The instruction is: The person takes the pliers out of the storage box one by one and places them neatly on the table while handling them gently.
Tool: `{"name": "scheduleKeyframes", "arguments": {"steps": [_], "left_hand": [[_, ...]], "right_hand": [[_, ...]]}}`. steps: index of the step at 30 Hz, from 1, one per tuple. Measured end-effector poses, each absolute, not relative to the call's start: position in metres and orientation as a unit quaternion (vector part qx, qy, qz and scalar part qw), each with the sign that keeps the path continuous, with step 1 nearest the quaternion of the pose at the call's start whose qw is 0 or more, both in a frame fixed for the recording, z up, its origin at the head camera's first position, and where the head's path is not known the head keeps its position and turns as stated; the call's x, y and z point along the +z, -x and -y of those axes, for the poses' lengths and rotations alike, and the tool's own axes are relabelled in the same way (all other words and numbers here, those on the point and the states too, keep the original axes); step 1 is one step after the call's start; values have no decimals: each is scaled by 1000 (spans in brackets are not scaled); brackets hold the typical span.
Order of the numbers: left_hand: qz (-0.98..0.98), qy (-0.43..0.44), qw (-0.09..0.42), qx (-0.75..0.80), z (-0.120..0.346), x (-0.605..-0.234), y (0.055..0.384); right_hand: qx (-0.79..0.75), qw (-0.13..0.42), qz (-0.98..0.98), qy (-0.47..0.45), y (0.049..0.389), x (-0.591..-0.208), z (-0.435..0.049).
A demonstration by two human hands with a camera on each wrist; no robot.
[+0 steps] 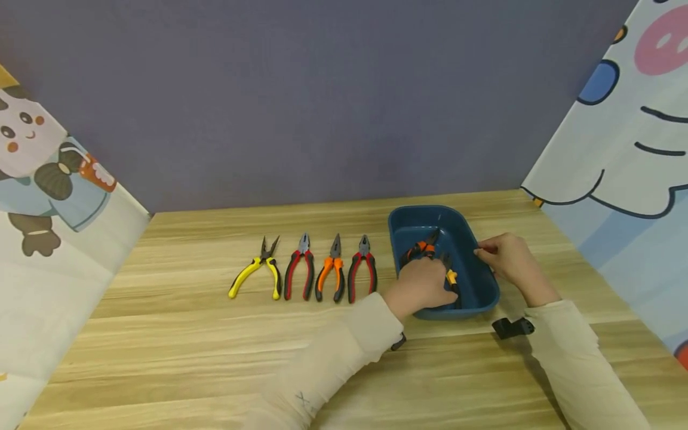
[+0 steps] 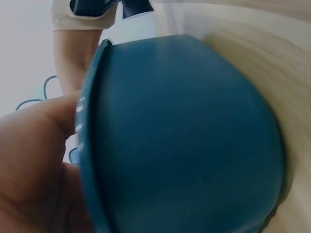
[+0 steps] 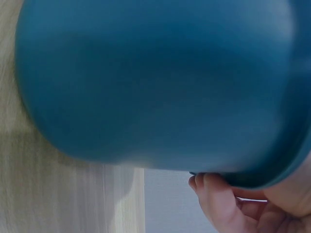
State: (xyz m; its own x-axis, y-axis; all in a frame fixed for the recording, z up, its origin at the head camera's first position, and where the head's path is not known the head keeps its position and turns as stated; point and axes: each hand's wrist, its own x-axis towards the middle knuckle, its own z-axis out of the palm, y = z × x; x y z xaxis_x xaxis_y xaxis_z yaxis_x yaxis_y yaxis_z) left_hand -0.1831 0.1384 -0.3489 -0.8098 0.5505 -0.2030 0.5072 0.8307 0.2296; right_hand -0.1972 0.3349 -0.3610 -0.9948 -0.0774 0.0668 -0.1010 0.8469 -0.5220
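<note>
A dark blue plastic basin (image 1: pixel 478 298) stands at the right of the table with several pliers inside. Among them are orange-and-black pliers (image 1: pixel 428 245) and pliers with a yellow-orange band on a black handle (image 1: pixel 452 277). My left hand (image 1: pixel 424 283) reaches over the near left rim, fingers bent down among the pliers; the basin wall (image 2: pixel 184 131) hides them in the left wrist view, so I cannot tell whether they grip one. With thumb and fingers, my right hand (image 1: pixel 507 260) pinches the basin's right rim; the right wrist view shows its fingertips (image 3: pixel 214 187) at that rim.
Left of the basin lie yellow-and-black long-nose pliers (image 1: pixel 272 263), red-and-black pliers (image 1: pixel 295 263), orange-and-black long-nose pliers (image 1: pixel 337 263) and more red-and-black pliers (image 1: pixel 357 261), in a row with jaws pointing away. A grey panel (image 1: pixel 333 107) rises behind the wooden table (image 1: pixel 188 346).
</note>
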Motion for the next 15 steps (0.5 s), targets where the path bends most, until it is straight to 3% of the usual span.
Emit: {"name": "scheduleKeyframes", "arguments": {"steps": [15], "left_hand": [[-956, -243, 154, 58, -153, -365, 184]], "right_hand": [[271, 19, 961, -50, 197, -360, -335]]}}
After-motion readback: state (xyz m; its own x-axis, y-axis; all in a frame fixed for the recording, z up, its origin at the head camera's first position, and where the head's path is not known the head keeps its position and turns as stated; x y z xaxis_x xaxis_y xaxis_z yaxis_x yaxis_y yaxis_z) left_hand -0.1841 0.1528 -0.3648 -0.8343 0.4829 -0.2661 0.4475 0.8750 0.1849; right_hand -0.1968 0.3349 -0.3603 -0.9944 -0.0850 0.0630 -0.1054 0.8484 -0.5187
